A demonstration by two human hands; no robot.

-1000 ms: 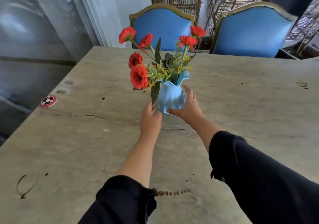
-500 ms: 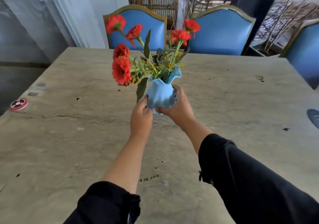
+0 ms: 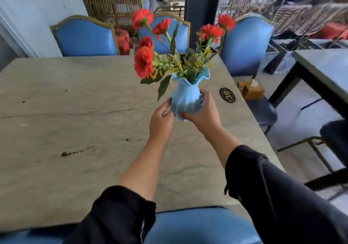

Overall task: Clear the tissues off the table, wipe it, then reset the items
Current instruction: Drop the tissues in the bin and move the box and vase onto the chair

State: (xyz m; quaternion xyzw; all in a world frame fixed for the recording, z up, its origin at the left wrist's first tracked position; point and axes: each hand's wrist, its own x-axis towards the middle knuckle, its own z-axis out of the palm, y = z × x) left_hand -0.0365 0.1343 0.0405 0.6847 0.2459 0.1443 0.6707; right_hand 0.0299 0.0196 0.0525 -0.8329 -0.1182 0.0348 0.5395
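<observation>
Gripping the vase (image 3: 185, 100) from both sides, the left hand (image 3: 161, 120) curls round its left flank and the right hand (image 3: 202, 112) wraps its lower right side and base. It is upright between the hands above the table (image 3: 75, 131), its flowers (image 3: 145, 61) spreading above them. Just right of the right hand lies a dark number plate (image 3: 227, 95); beyond it, off the table's edge, a tissue box (image 3: 252, 90) sits on a chair (image 3: 261, 110).

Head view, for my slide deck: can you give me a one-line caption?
Both hands, left hand and right hand, hold a blue vase of red flowers above a stone table.
</observation>
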